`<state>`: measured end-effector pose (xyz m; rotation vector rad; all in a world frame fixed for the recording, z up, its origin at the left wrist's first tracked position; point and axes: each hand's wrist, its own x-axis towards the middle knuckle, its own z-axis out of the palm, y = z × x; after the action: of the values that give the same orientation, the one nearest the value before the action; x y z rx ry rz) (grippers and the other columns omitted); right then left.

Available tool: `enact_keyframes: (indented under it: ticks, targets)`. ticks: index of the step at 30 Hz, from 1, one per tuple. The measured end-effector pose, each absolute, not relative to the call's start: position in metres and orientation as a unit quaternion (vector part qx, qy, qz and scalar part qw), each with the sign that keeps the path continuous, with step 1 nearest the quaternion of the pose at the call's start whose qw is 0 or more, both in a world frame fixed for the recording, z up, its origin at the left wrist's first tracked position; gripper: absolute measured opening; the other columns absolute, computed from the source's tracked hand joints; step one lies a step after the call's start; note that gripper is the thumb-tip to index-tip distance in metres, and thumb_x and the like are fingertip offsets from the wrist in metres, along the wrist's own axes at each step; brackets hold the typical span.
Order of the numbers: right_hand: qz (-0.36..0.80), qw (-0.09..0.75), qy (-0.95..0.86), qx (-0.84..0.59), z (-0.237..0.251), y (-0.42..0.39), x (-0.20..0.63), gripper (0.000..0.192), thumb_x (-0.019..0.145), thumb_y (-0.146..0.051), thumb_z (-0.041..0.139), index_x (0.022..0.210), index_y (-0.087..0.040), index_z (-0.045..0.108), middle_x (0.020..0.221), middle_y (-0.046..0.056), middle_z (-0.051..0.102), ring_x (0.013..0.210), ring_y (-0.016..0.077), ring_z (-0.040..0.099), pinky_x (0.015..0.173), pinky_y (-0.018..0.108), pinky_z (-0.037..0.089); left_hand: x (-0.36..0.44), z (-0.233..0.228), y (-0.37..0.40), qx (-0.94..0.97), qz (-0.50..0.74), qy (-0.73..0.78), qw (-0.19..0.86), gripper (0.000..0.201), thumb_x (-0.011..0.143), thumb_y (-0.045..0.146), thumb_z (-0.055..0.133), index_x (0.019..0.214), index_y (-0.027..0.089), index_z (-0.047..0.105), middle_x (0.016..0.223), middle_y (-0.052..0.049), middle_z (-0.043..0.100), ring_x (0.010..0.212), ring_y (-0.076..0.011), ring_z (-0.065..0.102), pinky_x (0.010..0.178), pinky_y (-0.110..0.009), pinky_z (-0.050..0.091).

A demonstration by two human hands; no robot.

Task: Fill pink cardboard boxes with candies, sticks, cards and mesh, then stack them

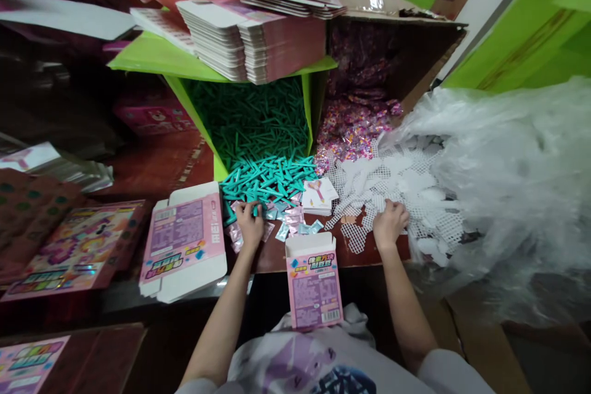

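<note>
My left hand has its fingers curled at the near edge of a heap of teal sticks, with a bit of teal showing between the fingertips. Small pink and pale blue sachets lie just beside it. Among white mesh pieces on the right, my right hand pinches at the edge of one; its fingertips are partly hidden. Between my forearms an open-topped pink box leans upright against my body. A small stack of white printed cards sits beyond the box.
A green bin full of teal sticks bears stacked folded cartons. Beside it, a cardboard box spills colourful packets. Flattened pink boxes lie left, and crumpled clear plastic bulges at the right.
</note>
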<state>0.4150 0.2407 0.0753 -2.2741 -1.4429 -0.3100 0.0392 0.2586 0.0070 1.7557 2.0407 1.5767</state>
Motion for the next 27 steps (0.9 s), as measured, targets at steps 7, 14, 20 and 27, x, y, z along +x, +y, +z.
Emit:
enact_keyframes:
  ticks: [7, 14, 20, 27]
  targets:
    - [-0.087, 0.22, -0.585, -0.775, 0.088, 0.263, 0.418, 0.032, 0.082, -0.027, 0.054, 0.11, -0.013, 0.059, 0.102, 0.015, 0.059, 0.095, 0.0292, 0.052, 0.083, 0.04, 0.035, 0.04, 0.014, 0.264, 0.488, 0.567, 0.663, 0.029, 0.023, 0.086, 0.035, 0.048, 0.08, 0.016, 0.06, 0.082, -0.004, 0.052, 0.084, -0.0182, 0.05, 0.08, -0.032, 0.04]
    - [0.062, 0.28, -0.523, -0.803, 0.097, 0.366, 0.398, 0.027, 0.077, -0.027, 0.06, 0.096, -0.009, 0.065, 0.087, 0.017, 0.066, 0.083, 0.0267, 0.061, 0.077, 0.033, 0.044, 0.073, 0.059, 0.235, 0.44, 0.638, 0.632, 0.03, 0.018, 0.088, 0.03, 0.048, 0.079, 0.016, 0.055, 0.082, -0.003, 0.054, 0.082, -0.0159, 0.053, 0.079, -0.031, 0.043]
    - [0.063, 0.302, -0.523, -0.794, 0.096, 0.391, 0.4, 0.04, 0.072, -0.006, 0.051, 0.111, -0.004, 0.055, 0.091, 0.017, 0.064, 0.085, 0.0253, 0.06, 0.076, 0.031, 0.045, 0.129, 0.051, 0.172, 0.633, 0.59, 0.485, 0.123, 0.014, 0.083, 0.012, 0.05, 0.085, 0.02, 0.062, 0.078, -0.002, 0.054, 0.075, -0.0142, 0.055, 0.066, -0.026, 0.046]
    - [-0.01, 0.379, -0.522, -0.764, 0.113, 0.415, 0.409, 0.034, 0.079, -0.007, 0.039, 0.111, -0.004, 0.05, 0.107, 0.019, 0.052, 0.102, 0.0248, 0.049, 0.092, 0.036, 0.038, 0.135, 0.034, 0.151, 0.722, 0.522, 0.435, 0.13, 0.029, 0.083, 0.007, 0.051, 0.103, 0.023, 0.063, 0.101, -0.008, 0.056, 0.089, -0.015, 0.059, 0.073, -0.026, 0.052]
